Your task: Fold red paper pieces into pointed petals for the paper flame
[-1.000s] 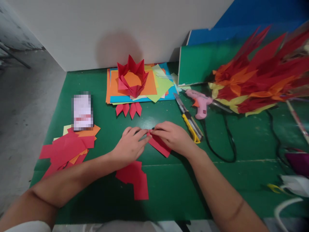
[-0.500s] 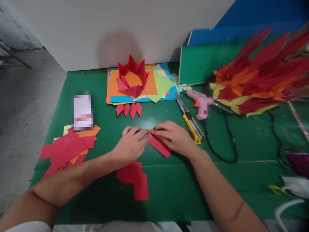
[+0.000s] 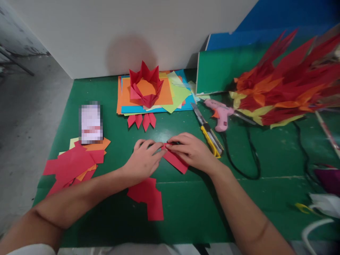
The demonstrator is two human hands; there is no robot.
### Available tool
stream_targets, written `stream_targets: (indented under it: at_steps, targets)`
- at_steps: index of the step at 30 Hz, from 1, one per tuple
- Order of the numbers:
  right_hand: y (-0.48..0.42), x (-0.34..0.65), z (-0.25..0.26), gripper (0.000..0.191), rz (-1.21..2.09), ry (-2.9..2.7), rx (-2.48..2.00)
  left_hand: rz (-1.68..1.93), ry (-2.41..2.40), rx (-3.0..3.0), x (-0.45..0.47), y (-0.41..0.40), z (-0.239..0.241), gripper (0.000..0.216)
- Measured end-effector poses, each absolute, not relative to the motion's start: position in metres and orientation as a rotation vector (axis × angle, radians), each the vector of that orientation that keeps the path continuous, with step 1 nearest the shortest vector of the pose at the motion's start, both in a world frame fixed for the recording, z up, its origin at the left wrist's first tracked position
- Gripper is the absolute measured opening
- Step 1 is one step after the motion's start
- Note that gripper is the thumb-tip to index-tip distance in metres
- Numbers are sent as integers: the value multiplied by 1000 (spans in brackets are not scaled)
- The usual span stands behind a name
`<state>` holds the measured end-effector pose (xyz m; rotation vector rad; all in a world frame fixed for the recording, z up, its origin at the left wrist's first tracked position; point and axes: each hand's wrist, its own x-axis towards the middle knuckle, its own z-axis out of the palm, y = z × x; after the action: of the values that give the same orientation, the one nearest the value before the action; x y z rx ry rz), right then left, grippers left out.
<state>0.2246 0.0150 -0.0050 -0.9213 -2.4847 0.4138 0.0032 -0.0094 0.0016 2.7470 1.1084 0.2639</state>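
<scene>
A small piece of red paper (image 3: pixel 176 159) lies on the green table between my hands, its near edge slanting down to the right. My left hand (image 3: pixel 145 157) has its fingertips closed on the paper's upper left corner. From the other side my right hand (image 3: pixel 190 150) pinches the same corner and partly covers the paper. Just below my left hand lie several loose red paper pieces (image 3: pixel 148 198). Beyond both hands, folded red paper petals (image 3: pixel 142 121) rest near a red folded-paper ring with points (image 3: pixel 160 83).
Colored sheets (image 3: pixel 159 108) are stacked under the ring. A phone (image 3: pixel 91 124) and red and orange paper scraps (image 3: pixel 71 161) are at left. A yellow utility knife (image 3: pixel 208 132), a pink glue gun (image 3: pixel 221 115) with a black cord, and a red-orange paper arrangement (image 3: pixel 278 88) stand at right.
</scene>
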Motion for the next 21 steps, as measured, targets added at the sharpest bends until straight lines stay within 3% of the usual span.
stream_targets:
  at_steps: [21]
  targets:
    - [14, 223, -6, 23, 563, -2383, -1004, 289, 1134, 2766, 5, -8, 0, 35]
